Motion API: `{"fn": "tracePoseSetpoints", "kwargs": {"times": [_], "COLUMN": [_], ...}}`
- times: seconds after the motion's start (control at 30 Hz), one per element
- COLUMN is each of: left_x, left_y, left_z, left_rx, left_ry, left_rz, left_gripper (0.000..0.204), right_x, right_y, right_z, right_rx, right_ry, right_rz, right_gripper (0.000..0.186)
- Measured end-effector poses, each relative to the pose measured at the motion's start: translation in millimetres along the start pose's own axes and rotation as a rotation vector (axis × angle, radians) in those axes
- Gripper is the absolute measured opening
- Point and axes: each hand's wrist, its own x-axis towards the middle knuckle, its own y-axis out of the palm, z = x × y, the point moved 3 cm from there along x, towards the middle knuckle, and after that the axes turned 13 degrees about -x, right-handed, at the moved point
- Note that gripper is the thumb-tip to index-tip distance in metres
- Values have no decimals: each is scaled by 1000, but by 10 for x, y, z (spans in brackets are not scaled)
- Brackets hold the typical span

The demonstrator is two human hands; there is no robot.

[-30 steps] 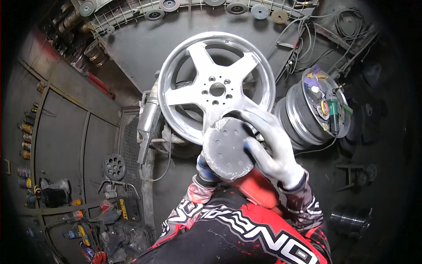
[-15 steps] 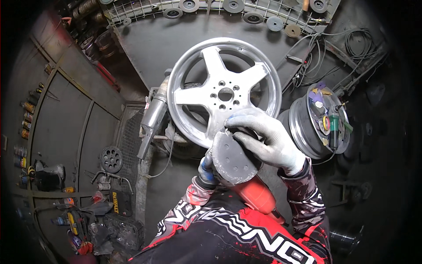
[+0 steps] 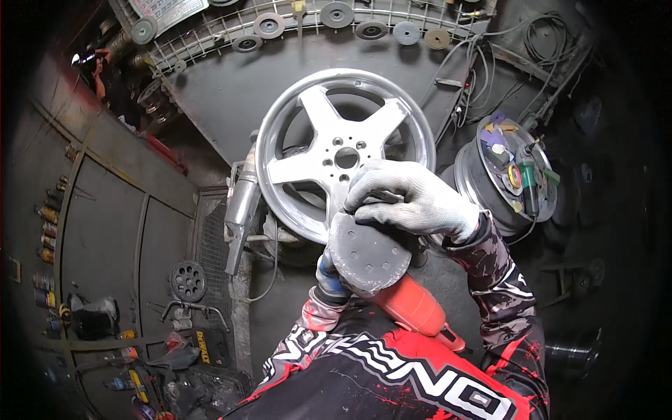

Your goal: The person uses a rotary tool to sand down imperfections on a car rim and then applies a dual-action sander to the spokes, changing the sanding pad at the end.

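A red orbital sander is held up close to my body, its round grey sanding disc facing me. Several holes pierce the disc, and its rim is whitish and worn. From the left side my left hand, gloved, grips the sander behind the disc; most of its fingers are hidden. My right hand, in a white knitted glove, has its thumb and fingers pinched on the disc's top edge. Just beyond, a silver five-spoke wheel rim lies face up, partly covered by the hand and disc.
At left of the rim rests a metal-bodied power tool with a cable. A second wheel at right carries a green grinder and abrasive pieces. Grinding discs hang along a wire rack behind. Spray cans line the left wall.
My right fingers have curled in more tightly at the disc's top edge. The view has shifted, so the wheel and rack sit further left. The sander stays in my left hand.
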Motion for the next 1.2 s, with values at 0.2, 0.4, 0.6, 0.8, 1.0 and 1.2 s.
{"fn": "tracePoseSetpoints", "kwargs": {"times": [0.2,0.4,0.6,0.8,1.0,1.2], "left_x": [99,-35,7,44,68,65], "left_y": [187,300,258,326,373,369], "left_z": [-51,-123,-35,-24,-17,-29], "left_rx": [32,-121,-281,-398,-520,-184], "left_ry": [-26,110,44,44,53,50], "left_rz": [-77,-490,-533,-404,-402,-431], "left_gripper": [71,87,73,67,70,63], "right_x": [-12,-519,-803,-690,-725,-691], "right_y": [-102,-37,269,310,316,441], "right_z": [48,-106,445,300,236,451], "right_rx": [184,145,-414,-444,-441,-552], "right_ry": [291,460,94,-28,-35,-82], "right_rz": [43,-206,-309,-281,-287,-387], "right_gripper": [25,40,58,35,31,29]}}
